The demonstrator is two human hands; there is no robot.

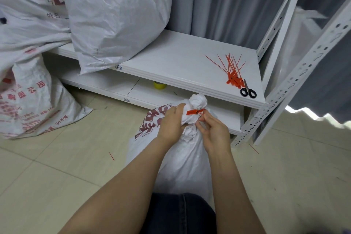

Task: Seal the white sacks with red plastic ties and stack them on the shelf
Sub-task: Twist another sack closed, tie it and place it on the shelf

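A white sack (182,159) with red print stands on the floor between my arms, its top bunched into a knob. A red plastic tie (193,112) runs around the gathered neck. My left hand (171,125) squeezes the neck just below the tie. My right hand (212,131) pinches the tie's end at the right side of the neck. A loose bundle of red ties (232,70) lies on the white shelf (176,59), at its right end. Another filled white sack (117,15) rests on the shelf's left part.
Black-handled scissors (247,91) lie by the spare ties. More printed sacks (28,89) pile up at the left on the floor. A yellow tape roll (160,85) sits on the lower shelf. Perforated metal uprights (296,74) frame the shelf on the right. Cut tie scraps (111,156) litter the tiles.
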